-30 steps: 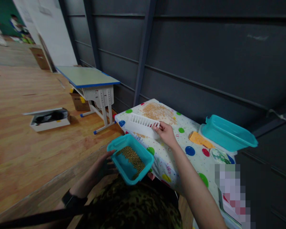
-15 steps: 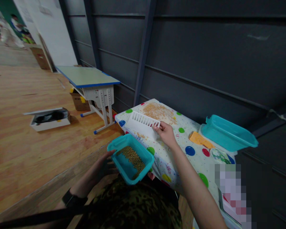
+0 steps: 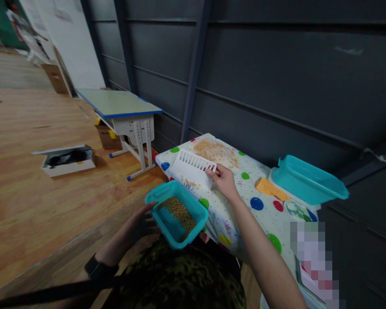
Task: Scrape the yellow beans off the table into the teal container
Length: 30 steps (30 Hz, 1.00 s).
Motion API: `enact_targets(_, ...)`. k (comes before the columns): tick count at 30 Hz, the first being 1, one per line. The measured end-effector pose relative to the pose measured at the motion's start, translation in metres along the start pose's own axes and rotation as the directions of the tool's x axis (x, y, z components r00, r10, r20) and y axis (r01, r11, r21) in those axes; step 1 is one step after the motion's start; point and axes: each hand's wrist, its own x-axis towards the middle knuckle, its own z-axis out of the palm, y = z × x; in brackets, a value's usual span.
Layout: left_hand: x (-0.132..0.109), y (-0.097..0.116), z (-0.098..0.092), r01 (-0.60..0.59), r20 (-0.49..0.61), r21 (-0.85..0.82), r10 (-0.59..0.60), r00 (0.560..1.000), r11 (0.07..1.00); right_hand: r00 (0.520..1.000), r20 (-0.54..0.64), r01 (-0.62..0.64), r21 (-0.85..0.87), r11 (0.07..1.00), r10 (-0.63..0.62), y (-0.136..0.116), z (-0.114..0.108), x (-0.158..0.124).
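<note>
My left hand (image 3: 144, 222) grips the left rim of a teal basin (image 3: 176, 244), which tilts at the table's front edge. Small greenish-brown beans (image 3: 179, 214) lie inside it. My right hand (image 3: 223, 178) pinches the right end of a white slotted plastic piece (image 3: 193, 171), standing on the dotted tablecloth (image 3: 241, 184). A few pale grains (image 3: 189, 183) lie in front of that piece. Behind it spreads a larger patch of tan grains and white powder (image 3: 212, 150).
On the table's right are a second teal basin (image 3: 309, 180), an orange cloth (image 3: 272, 189) and a green-patterned round item (image 3: 297, 210). A desk (image 3: 119, 103) and an open white box (image 3: 69, 163) stand left. A person (image 3: 27, 36) is far back.
The person in the far background has moved. My hands, the basin and the slotted piece are nearly unchanged.
</note>
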Motion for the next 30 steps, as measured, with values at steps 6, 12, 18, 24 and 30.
enact_targets(6,-0.002,0.000,0.000,-0.012,0.008,0.001,0.012,1.000,1.000,1.000,0.018,0.010,-0.007,1.000,-0.010,0.001,0.000,0.000)
enact_targets(12,-0.006,0.003,0.004,0.000,-0.006,-0.004,0.000,1.000,1.000,1.000,0.027,0.005,-0.024,1.000,-0.004,-0.001,-0.001,-0.002)
enact_targets(18,-0.007,0.004,0.006,-0.001,-0.001,-0.021,0.001,1.000,1.000,1.000,0.030,0.004,-0.027,1.000,-0.003,-0.004,-0.004,-0.002)
enact_targets(24,-0.001,0.001,-0.001,0.006,0.018,-0.016,-0.006,1.000,1.000,0.998,0.057,0.018,-0.035,0.999,-0.016,-0.008,-0.007,-0.004)
enact_targets(30,-0.002,0.002,0.001,0.004,0.017,-0.003,-0.004,1.000,1.000,0.998,0.053,0.019,-0.071,0.997,-0.015,-0.020,-0.010,-0.019)
